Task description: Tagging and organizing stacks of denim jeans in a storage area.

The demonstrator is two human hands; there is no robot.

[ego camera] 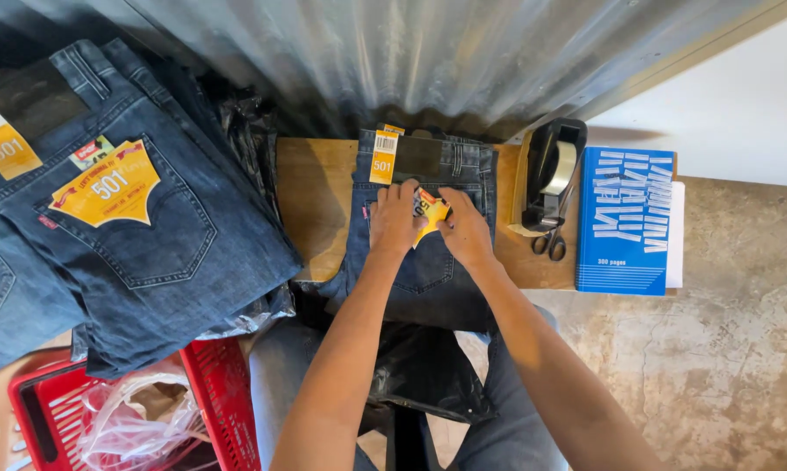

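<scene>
**Folded jeans on a small bench, both hands at the pocket tag**

Corrugated metal sheeting (428,52) backs the scene; below it I log a small wooden bench (315,201) standing on a rough concrete floor (725,349).

Item 1: folded dark jeans (424,279), laid flat on the bench, waistband toward the wall, lower end hanging over the near edge. A long yellow tag (383,157) sits at the waistband.

Item 2: yellow pocket tag (432,212) on the back pocket of those jeans. My left hand (396,218) lies flat on the denim, fingers narrow and together, fingertips on the tag's left edge, apparently pinning the cloth so it does not shift. My right hand (465,228) meets the tag from the right, fingers closed narrow on its edge; whether it pinches the tag or only presses it I cannot tell.

Item 3: tape dispenser (553,170), black, just right of the jeans, with scissors (549,244) lying in front of it, both within easy reach.

Item 4: blue paper ream (624,218) at the bench's right end, partly overhanging.

Item 5: stack of dark jeans (123,227) at left, top pair showing a yellow pocket tag, resting on clear plastic.

Item 6: red basket (219,392) at lower left, holding a crumpled plastic bag (127,427).
</scene>
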